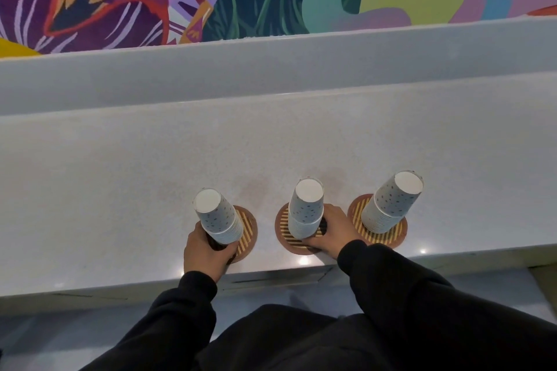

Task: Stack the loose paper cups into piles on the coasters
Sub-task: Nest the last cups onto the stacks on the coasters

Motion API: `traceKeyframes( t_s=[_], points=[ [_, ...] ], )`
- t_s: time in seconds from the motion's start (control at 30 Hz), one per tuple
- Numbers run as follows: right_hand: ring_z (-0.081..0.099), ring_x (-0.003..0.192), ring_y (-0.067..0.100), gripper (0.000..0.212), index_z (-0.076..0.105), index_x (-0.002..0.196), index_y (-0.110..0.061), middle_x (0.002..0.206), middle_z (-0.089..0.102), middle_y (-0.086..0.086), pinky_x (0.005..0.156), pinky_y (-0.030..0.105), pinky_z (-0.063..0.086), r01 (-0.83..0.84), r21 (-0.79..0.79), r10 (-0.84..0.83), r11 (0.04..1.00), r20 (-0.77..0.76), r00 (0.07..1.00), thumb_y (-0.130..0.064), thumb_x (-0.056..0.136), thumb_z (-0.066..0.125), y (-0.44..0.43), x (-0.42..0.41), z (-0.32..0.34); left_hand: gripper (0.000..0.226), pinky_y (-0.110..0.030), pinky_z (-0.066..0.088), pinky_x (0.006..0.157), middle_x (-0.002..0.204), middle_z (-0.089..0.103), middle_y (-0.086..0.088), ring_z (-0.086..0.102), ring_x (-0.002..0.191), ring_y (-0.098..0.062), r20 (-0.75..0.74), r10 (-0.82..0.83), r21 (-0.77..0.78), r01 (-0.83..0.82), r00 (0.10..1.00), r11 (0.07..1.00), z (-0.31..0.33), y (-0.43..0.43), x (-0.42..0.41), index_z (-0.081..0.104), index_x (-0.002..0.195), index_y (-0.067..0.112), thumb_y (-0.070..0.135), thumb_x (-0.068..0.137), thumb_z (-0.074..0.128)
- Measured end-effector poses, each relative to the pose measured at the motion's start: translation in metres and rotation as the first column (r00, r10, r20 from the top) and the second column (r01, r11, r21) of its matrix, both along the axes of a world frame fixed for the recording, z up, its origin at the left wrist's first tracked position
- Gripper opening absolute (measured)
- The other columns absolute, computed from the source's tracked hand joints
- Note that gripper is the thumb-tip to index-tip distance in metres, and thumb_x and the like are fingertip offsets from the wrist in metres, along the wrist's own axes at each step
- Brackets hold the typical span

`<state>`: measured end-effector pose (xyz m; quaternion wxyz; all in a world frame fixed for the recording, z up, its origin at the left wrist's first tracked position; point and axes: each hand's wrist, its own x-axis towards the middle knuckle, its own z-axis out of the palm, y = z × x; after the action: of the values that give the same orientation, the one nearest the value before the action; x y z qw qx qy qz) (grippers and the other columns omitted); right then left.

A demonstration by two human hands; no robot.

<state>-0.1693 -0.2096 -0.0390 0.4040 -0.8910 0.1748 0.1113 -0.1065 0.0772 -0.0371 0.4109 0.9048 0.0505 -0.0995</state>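
Observation:
Three piles of upside-down speckled paper cups stand on round striped coasters near the counter's front edge. My left hand grips the base of the left pile, which leans left on the left coaster. My right hand grips the base of the middle pile on the middle coaster. The right pile stands untouched on the right coaster, leaning right.
The pale speckled counter runs wide to the left and behind the piles, ending at a raised ledge under a colourful mural. The counter's front edge lies just below my wrists.

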Motion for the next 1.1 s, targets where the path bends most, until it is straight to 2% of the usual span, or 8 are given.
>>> traceKeyframes(
  t_s=[0.53, 0.63, 0.8, 0.97, 1.03, 1.1],
  points=[
    [0.056, 0.129, 0.018, 0.079, 0.049, 0.137, -0.035, 0.142, 0.058, -0.008, 0.113, 0.043, 0.046, -0.012, 0.025, 0.011, 1.0, 0.053, 0.999, -0.045, 0.07, 0.09, -0.006, 0.001, -0.008, 0.083, -0.049, 0.052, 0.103, 0.138, 0.063, -0.011, 0.061, 0.127, -0.035, -0.004, 0.016, -0.008, -0.016, 1.0, 1.0, -0.01, 0.003, 0.002, 0.052, 0.139, 0.014, 0.028, 0.069, 0.095],
    [0.055, 0.13, 0.018, 0.079, 0.048, 0.139, -0.034, 0.143, 0.057, -0.008, 0.114, 0.043, 0.045, -0.018, 0.026, 0.016, 0.999, 0.055, 0.998, -0.044, 0.072, 0.09, -0.007, 0.0, -0.009, 0.086, -0.049, 0.053, 0.103, 0.138, 0.063, -0.009, 0.061, 0.126, -0.035, -0.011, 0.017, 0.008, -0.017, 1.0, 1.0, -0.013, 0.005, 0.003, 0.051, 0.14, 0.017, 0.033, 0.068, 0.095],
    [0.054, 0.131, 0.018, 0.079, 0.049, 0.141, -0.029, 0.144, 0.056, -0.005, 0.114, 0.038, 0.043, -0.042, 0.017, 0.04, 0.999, 0.08, 0.996, -0.041, 0.074, 0.089, -0.008, 0.0, -0.007, 0.086, -0.049, 0.052, 0.104, 0.138, 0.063, -0.008, 0.06, 0.127, -0.033, -0.008, 0.021, 0.014, -0.021, 1.0, 1.0, -0.013, 0.003, 0.003, 0.05, 0.14, 0.019, 0.033, 0.068, 0.095],
    [0.052, 0.13, 0.011, 0.082, 0.043, 0.147, -0.03, 0.145, 0.052, -0.01, 0.112, 0.035, 0.045, 0.04, 0.094, -0.052, 0.995, 0.127, 0.991, -0.035, 0.078, 0.087, -0.012, -0.017, -0.007, 0.096, -0.044, 0.05, 0.105, 0.141, 0.049, -0.003, 0.054, 0.126, -0.022, 0.099, 0.129, -0.028, -0.127, 0.987, 0.991, -0.011, 0.004, -0.016, 0.044, 0.141, 0.021, 0.027, 0.062, 0.098],
    [0.057, 0.12, 0.007, 0.073, 0.049, 0.144, -0.03, 0.137, 0.058, -0.01, 0.106, 0.031, 0.05, 0.059, 0.077, -0.072, 0.995, 0.178, 0.981, -0.034, 0.081, 0.085, -0.02, -0.033, -0.006, 0.081, -0.043, 0.051, 0.103, 0.133, 0.043, -0.002, 0.051, 0.117, -0.017, 0.148, 0.198, -0.053, -0.192, 0.969, 0.98, -0.009, -0.003, -0.04, 0.044, 0.135, 0.019, 0.022, 0.07, 0.094],
    [0.059, 0.108, 0.005, 0.055, 0.059, 0.135, -0.027, 0.127, 0.062, -0.01, 0.099, 0.03, 0.054, 0.051, 0.012, -0.052, 0.999, 0.217, 0.975, -0.032, 0.085, 0.081, -0.029, -0.053, -0.006, 0.051, -0.047, 0.056, 0.093, 0.117, 0.048, 0.001, 0.053, 0.103, -0.016, 0.24, 0.095, -0.035, -0.089, 0.966, 0.995, -0.01, -0.019, -0.064, 0.05, 0.119, 0.02, 0.022, 0.081, 0.084]
  ],
)
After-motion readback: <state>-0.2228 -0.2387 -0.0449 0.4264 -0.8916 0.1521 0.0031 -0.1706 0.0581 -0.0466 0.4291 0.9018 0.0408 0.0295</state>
